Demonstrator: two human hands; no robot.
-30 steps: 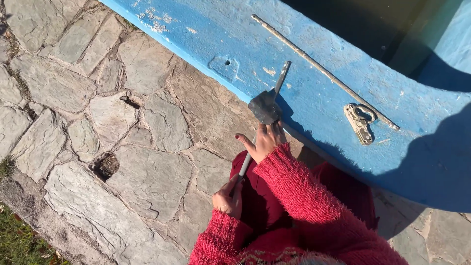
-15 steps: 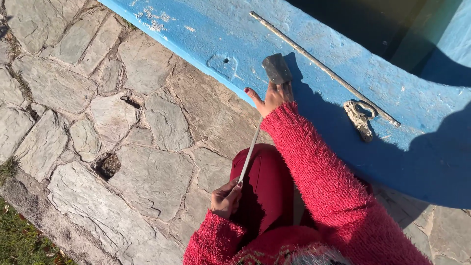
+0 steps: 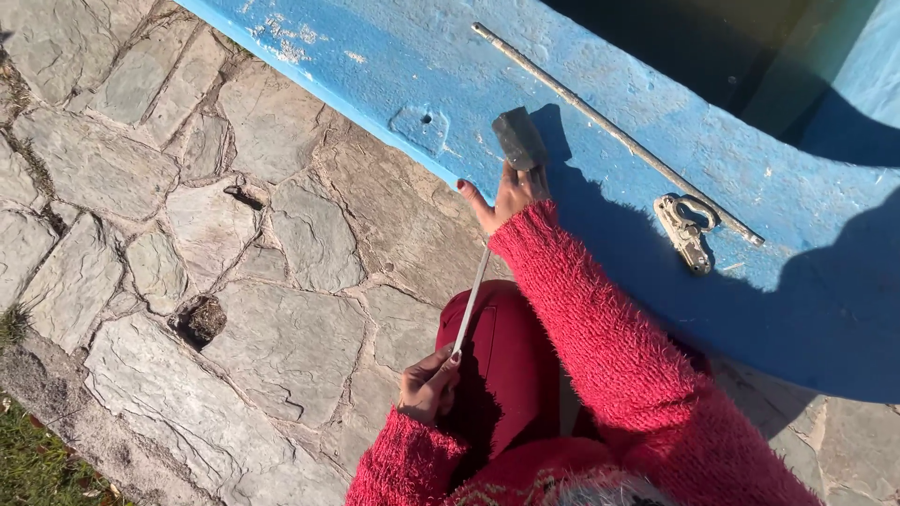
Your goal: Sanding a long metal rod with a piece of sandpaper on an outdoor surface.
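My right hand, in a fuzzy red sleeve, presses a small dark grey block flat against the blue painted wooden surface. The fingers grip the block's lower end. Down by my lap, my left hand is closed on the lower end of a thin pale rod. The rod slants up toward my right wrist, and its upper end is hidden behind that wrist.
A long metal bolt rod runs diagonally across the blue surface, with a metal latch below its lower end. A square patch with a hole sits left of the block. Stone paving lies to the left, with grass at the bottom left corner.
My right hand slid the grey block up the blue surface, with the arm stretching out. The left hand stayed near my lap, still holding the rod.
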